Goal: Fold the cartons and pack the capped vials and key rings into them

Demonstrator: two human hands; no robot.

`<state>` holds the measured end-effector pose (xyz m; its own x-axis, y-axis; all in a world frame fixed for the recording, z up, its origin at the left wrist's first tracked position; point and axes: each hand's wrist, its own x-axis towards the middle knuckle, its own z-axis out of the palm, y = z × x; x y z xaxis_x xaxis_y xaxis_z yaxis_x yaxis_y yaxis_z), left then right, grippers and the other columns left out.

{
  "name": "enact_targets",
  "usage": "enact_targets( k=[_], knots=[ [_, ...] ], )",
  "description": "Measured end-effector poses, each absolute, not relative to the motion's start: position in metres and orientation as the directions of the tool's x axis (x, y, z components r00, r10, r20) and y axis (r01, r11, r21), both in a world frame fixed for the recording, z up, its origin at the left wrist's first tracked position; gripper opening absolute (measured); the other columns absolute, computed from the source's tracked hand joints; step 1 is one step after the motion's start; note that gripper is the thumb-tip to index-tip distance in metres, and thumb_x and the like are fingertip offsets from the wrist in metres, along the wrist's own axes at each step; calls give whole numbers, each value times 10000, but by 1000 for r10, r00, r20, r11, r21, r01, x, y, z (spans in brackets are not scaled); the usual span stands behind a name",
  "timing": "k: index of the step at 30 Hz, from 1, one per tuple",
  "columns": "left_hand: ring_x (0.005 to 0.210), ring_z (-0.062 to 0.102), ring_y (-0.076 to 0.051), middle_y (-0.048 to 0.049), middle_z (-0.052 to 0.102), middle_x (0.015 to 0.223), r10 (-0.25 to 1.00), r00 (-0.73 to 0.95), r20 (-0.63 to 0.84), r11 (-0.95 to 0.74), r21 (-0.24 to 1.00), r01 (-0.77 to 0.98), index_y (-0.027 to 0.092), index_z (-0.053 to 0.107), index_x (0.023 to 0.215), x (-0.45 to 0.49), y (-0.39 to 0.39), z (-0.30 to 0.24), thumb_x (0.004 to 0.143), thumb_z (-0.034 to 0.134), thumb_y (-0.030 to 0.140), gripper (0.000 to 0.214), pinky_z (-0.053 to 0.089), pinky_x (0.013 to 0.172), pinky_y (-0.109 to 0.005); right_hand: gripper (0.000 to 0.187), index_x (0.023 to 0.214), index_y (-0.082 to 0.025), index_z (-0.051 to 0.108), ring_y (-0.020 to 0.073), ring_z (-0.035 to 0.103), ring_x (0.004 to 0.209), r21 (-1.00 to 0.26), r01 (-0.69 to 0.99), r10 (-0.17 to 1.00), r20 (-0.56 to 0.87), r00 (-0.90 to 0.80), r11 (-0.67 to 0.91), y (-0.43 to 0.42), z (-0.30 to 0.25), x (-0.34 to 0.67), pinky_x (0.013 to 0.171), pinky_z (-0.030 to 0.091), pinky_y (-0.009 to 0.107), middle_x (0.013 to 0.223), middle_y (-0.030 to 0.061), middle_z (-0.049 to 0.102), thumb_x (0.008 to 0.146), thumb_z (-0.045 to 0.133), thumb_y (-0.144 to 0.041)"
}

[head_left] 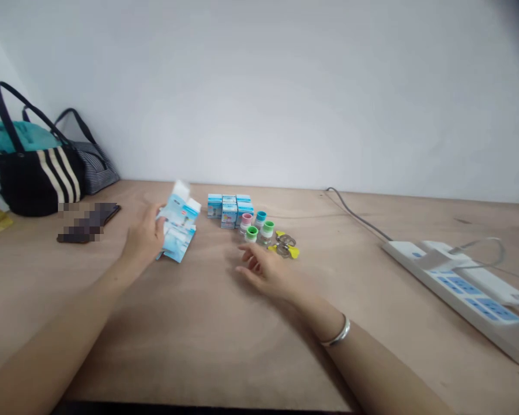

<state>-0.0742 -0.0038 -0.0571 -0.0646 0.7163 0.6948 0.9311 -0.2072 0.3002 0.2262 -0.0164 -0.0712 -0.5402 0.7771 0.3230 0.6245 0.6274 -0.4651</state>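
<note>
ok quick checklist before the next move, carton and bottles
Left hand holding the blue and white carton: ok, fingers around it.
Right hand free: ok, open and empty.
Small bottles with coloured caps upright: ok, all four standing.
Yellow-tagged metal rings apart from the right hand: ok, not touching.
Blue and white boxes standing: ok, upright behind the bottles.
Carton contents: cannot tell, hidden from this view.

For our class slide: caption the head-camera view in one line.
Left hand holds a blue carton; open right hand sits near small capped bottles.
</note>
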Motion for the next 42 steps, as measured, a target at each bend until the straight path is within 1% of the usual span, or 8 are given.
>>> enact_targets(
  k=[5, 10, 13, 18, 23, 27, 35, 42],
  knots=[
    [1054, 561, -288, -134, 591, 1091, 797, -160, 582, 7, 256, 967, 162, 538, 1156, -102, 5, -59, 849, 394, 170, 339, 452, 897, -423, 394, 1181, -172, 494, 184, 628, 766, -343, 685, 766, 263, -587, 642, -20, -72, 223, 666, 448, 294, 928, 78, 673, 814, 602, -264],
    [1041, 535, -367, -171, 557, 1107, 839, -181, 513, 135, 126, 983, 173, 567, 1131, -104, 1, -57, 832, 461, 252, 326, 444, 839, -502, 368, 1169, -159, 499, 189, 629, 784, -339, 695, 772, 220, -597, 634, -20, -72, 222, 670, 444, 289, 934, 82, 677, 829, 583, -270],
    [1079, 512, -366, -155, 547, 1154, 835, -91, 542, 42, 102, 994, 177, 586, 1116, -93, 7, -50, 840, 465, 282, 320, 417, 886, -525, 362, 1158, -155, 505, 191, 626, 791, -348, 691, 770, 207, -603, 634, -19, -73, 222, 674, 445, 288, 936, 84, 675, 824, 589, -267],
    [1186, 481, -266, -99, 547, 1242, 900, 177, 398, -255, 152, 955, 182, 550, 1201, -49, 55, -42, 819, 490, 206, 387, 376, 1024, -398, 298, 1082, -163, 550, 184, 602, 785, -313, 680, 747, 218, -628, 663, -18, -72, 222, 686, 435, 285, 927, 81, 656, 811, 610, -270],
    [1310, 379, -242, -120, 446, 1385, 907, 210, 364, -297, 201, 934, 139, 399, 1343, -6, 117, -45, 823, 507, 174, 532, 325, 1079, -352, 198, 1004, -173, 587, 174, 569, 822, -267, 650, 700, 192, -688, 712, -17, -71, 223, 709, 428, 269, 961, 81, 609, 837, 586, -279],
    [1251, 460, -222, -104, 521, 1299, 917, 205, 342, -296, 241, 924, 164, 475, 1264, 6, 135, -50, 774, 561, 121, 499, 368, 1041, -298, 195, 1014, -173, 590, 164, 560, 828, -264, 645, 693, 173, -699, 717, -17, -71, 223, 725, 429, 263, 977, 78, 583, 858, 565, -287],
    [1185, 503, -278, -124, 500, 1265, 905, 95, 415, -231, 291, 929, 174, 462, 1219, -14, 93, -28, 765, 590, 163, 472, 421, 989, -404, 133, 949, -173, 594, 170, 557, 797, -323, 616, 688, 192, -700, 718, -17, -72, 223, 703, 440, 287, 933, 76, 585, 847, 582, -256],
    [1064, 585, -229, -49, 606, 1148, 846, 294, 444, -516, 549, 657, 231, 468, 1187, -8, -8, -42, 739, 659, 289, 489, 493, 898, -383, 623, 1286, -178, 387, 194, 572, 863, -572, 493, 751, 423, -507, 655, -19, -76, 221, 732, 496, 342, 1141, 126, 558, 780, 673, -402]
  ],
)
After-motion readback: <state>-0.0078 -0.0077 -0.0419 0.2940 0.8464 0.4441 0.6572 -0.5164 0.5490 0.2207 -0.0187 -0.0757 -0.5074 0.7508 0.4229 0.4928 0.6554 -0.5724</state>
